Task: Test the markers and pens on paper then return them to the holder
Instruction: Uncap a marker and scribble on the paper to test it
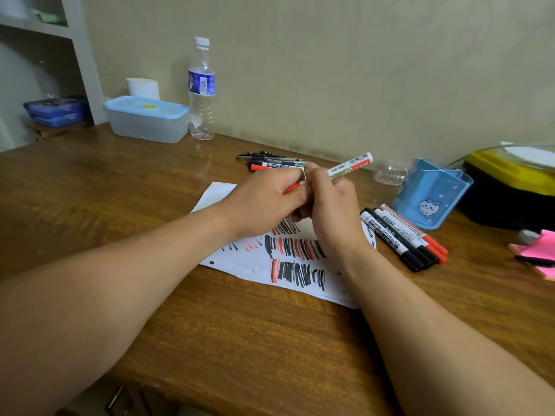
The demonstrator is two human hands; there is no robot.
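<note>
Red marker [351, 166] held over the paper [219, 193]: the left hand [264, 202] curls round its red cap end and the right hand [333, 211] grips the white barrel, a hold suited to pulling the cap off or pressing it on; which one cannot be told. A row of markers [402, 235] lies at 3 o'clock of the paper, just beside the holder [429, 196] at 2 o'clock, probably staged for return. Pens [276, 162] lie at 12 o'clock near the wall [330, 85], and bare table [120, 205] runs toward 9 o'clock.
</note>
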